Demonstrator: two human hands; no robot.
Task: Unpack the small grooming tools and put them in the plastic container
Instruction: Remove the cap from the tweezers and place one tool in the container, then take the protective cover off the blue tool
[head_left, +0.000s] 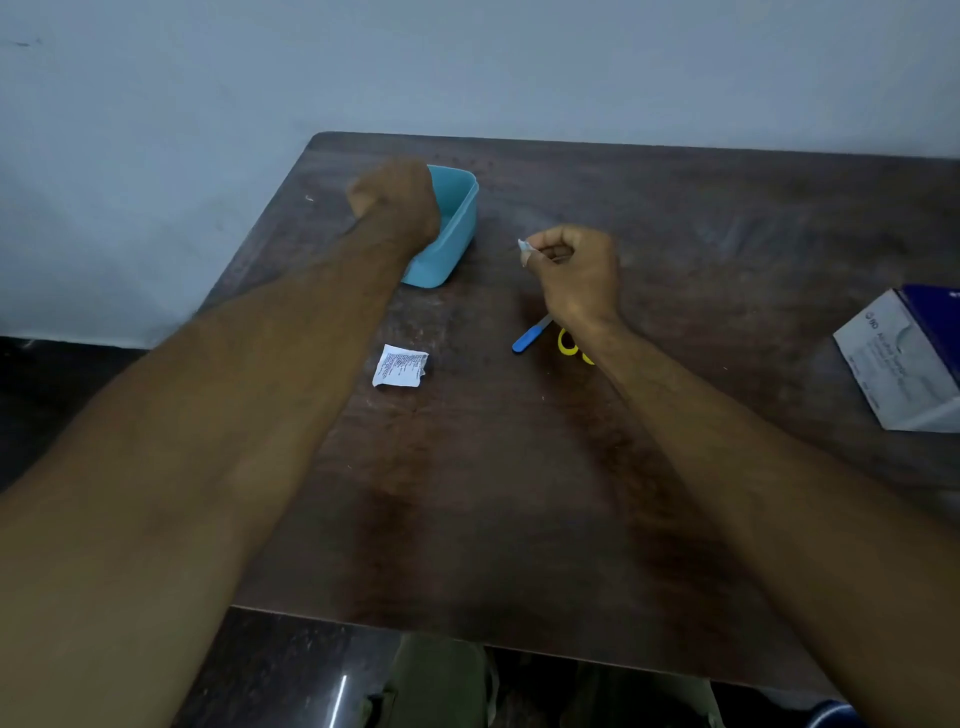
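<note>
the unpacking step appears to be under way: a small white scrap (523, 249), likely wrapping, is pinched between thumb and fingertip of the right hand (576, 275), raised beside the blue tub (457, 218) at the table (727, 218)'s far left. the left hand (397, 200) is held over the tub's near rim with fingers curled; whether anything is gripped cannot be told. next, the blue-handled tool (530, 335) and yellow scissors (569, 344), lying under the right wrist, would need lifting into the tub.

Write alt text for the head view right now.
Left hand hangs over a blue plastic container on a dark table; right hand pinches a small white scrap. A blue-handled tool, yellow scissors, a torn wrapper and a box lie nearby.
</note>
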